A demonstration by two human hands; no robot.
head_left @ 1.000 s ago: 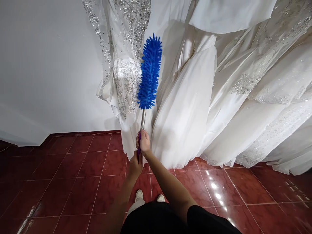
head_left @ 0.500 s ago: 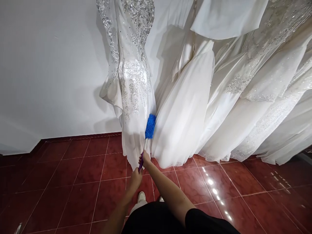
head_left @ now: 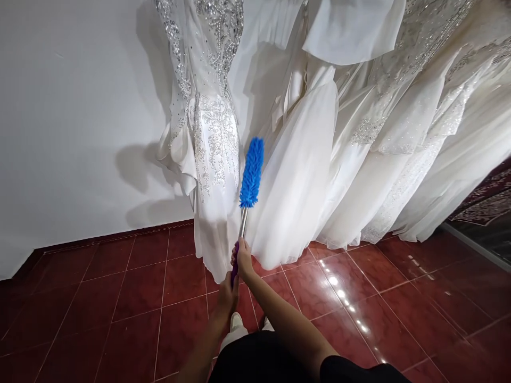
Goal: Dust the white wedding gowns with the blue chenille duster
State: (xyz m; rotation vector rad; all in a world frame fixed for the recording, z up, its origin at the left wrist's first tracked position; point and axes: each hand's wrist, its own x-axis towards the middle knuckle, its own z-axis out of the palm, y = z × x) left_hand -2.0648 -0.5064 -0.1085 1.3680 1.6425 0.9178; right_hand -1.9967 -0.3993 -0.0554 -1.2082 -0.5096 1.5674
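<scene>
A duster (head_left: 252,173) with a fluffy blue head, a metal rod and a purple handle points up and away from me. My right hand (head_left: 242,257) is wrapped round the upper part of the handle. Lower down, my left hand (head_left: 227,295) is closed on the handle's end. The blue head stands in front of the gap between a beaded white dress (head_left: 215,143) on the left and a plain full-skirted white dress (head_left: 293,186) on the right. Whether it touches either fabric, I cannot tell.
More white dresses (head_left: 383,159) hang in a row to the right, their hems near the red tiled floor (head_left: 131,298). Behind them is a white wall (head_left: 80,117) with a dark red skirting. A dark patterned panel (head_left: 485,197) stands at the far right.
The duster's head has risen from the lower gap between the dresses, and more of its length shows. Both hands keep hold of the handle. My view has shifted slightly right.
</scene>
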